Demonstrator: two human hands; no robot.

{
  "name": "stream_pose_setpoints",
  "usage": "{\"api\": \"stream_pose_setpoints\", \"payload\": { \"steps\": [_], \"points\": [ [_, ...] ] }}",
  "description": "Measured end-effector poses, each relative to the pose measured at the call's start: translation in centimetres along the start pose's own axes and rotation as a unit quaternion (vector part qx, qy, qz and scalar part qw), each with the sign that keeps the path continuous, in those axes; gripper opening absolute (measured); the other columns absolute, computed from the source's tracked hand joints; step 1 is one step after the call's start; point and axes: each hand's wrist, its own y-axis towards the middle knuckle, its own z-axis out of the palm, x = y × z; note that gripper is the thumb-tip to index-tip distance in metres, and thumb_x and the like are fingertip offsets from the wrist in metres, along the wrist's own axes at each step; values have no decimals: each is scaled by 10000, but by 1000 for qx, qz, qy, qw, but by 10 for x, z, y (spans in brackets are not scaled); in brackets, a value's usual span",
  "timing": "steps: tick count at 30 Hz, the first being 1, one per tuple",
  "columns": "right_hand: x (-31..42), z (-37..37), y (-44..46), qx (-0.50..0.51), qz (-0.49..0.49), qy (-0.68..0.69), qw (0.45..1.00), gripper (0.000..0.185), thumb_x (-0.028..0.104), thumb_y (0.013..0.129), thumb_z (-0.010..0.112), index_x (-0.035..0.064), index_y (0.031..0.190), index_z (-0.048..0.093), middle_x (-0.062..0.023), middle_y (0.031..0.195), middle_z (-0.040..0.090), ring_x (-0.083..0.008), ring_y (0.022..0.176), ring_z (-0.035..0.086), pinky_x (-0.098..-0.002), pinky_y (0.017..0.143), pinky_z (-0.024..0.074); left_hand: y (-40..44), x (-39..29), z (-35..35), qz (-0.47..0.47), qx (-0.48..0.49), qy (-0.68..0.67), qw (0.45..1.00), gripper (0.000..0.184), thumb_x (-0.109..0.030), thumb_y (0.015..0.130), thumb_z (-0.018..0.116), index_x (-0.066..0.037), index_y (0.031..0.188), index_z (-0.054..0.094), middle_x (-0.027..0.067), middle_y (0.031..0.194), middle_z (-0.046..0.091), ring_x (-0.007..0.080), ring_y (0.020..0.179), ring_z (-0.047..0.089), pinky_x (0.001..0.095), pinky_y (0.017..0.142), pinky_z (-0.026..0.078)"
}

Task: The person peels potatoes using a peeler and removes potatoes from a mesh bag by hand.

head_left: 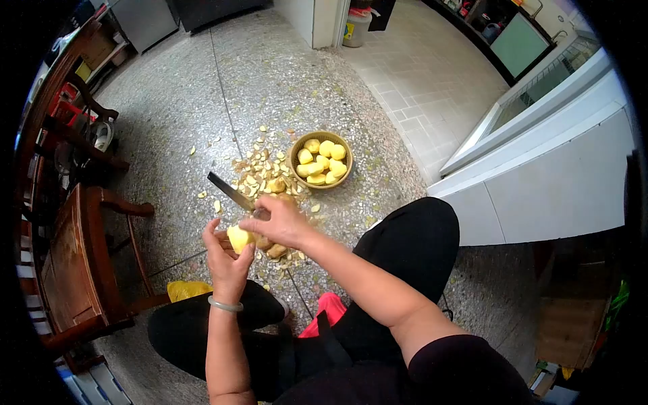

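Observation:
A peeled yellow potato (239,239) rests in my left hand (227,260), with the fingers and thumb wrapped round it. My right hand (282,221) grips a knife (231,192) whose dark blade points up and left, away from me. The right thumb is close to the potato's upper side; whether it touches, I cannot tell. Below the hands, unpeeled brown potatoes (275,251) lie on the floor, partly hidden by my right hand. Peel scraps (260,169) are scattered beyond them. A round basket (293,162) of several peeled potatoes (327,148) stands just past the scraps.
A wooden chair (74,263) stands at the left, with a yellow bag (189,290) near its leg. Something pink (329,312) lies between my legs. A white-framed partition (540,182) borders the right side. A bin (356,30) stands at the far doorway.

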Motion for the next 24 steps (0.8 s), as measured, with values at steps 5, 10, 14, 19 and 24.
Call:
{"api": "stream_pose_setpoints", "payload": {
  "steps": [5,10,14,19,24],
  "points": [
    [-27,23,-3,132,32,260,956,481,272,757,733,-5,1108,555,-58,913,620,-95,725,587,-242,588,488,-2,0,0,4,78,69,995,734,13,752,688,-59,1340,254,137,1041,520,174,865,598,283,696,530],
    [-73,12,10,45,229,401,886,326,211,806,681,-19,998,553,-118,818,626,-130,598,597,-228,468,495,0,3,5,18,45,90,995,554,-60,776,697,-37,1256,422,145,1052,527,202,845,595,288,670,528],
    [-110,-14,21,-159,313,386,853,306,202,838,667,-37,992,556,-147,824,627,-139,519,568,-233,413,488,5,-9,1,77,24,126,989,249,-78,838,617,-24,1078,576,115,1009,549,218,835,602,304,669,523],
    [-148,-47,37,-305,260,412,819,350,240,863,651,-49,1029,544,-150,909,637,-165,508,546,-316,445,474,8,-21,-4,83,-9,71,994,201,-44,833,593,-16,1032,596,107,939,564,195,823,605,291,670,516],
    [-154,-37,26,-300,298,351,835,290,167,841,610,-13,1047,513,-142,912,658,-183,540,565,-319,462,461,8,-59,-38,101,-97,-86,986,218,-47,889,542,-6,1100,570,88,1028,600,160,877,607,270,741,507]
  ]
}}
